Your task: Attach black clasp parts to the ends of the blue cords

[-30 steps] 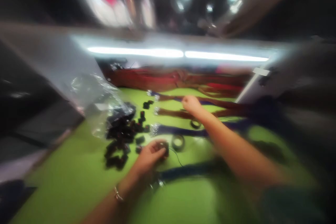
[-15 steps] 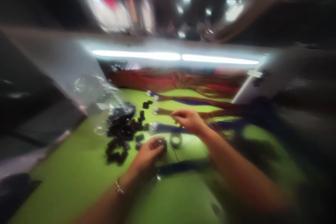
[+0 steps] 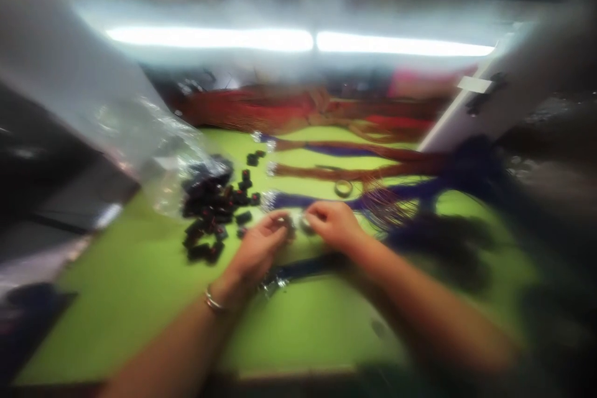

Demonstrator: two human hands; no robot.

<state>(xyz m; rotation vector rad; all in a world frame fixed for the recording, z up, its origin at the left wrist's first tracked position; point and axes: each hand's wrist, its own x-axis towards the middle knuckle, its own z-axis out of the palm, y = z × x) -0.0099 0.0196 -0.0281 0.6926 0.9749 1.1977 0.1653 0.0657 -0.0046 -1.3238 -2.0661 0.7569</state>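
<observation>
My left hand (image 3: 263, 242), a bracelet at its wrist, is closed with thumb and fingers on a small black connector (image 3: 290, 227), mostly covered by the fingertips. Just to its right, my right hand (image 3: 336, 224) is closed in a pinch. A pale, ring-like shape (image 3: 305, 222) shows at its fingertips, too blurred to tell whether it is held. Black connectors (image 3: 205, 214) lie in a loose heap left of my left hand. Blue wires (image 3: 296, 200) with shiny metal ends stretch behind both hands, and another dark blue bundle (image 3: 308, 266) lies below them.
Brown wires (image 3: 317, 171) lie across the green table (image 3: 153, 317), with a ring like a tape roll (image 3: 344, 188) nearby. Red-brown wire bundles (image 3: 261, 109) fill the back. A clear plastic bag (image 3: 163, 168) stands at left, and a lamp (image 3: 209, 37) shines above.
My right hand has come down close to my left hand, which still holds the connector. The ring behind my right hand has come into sight. The camera view has tilted down.
</observation>
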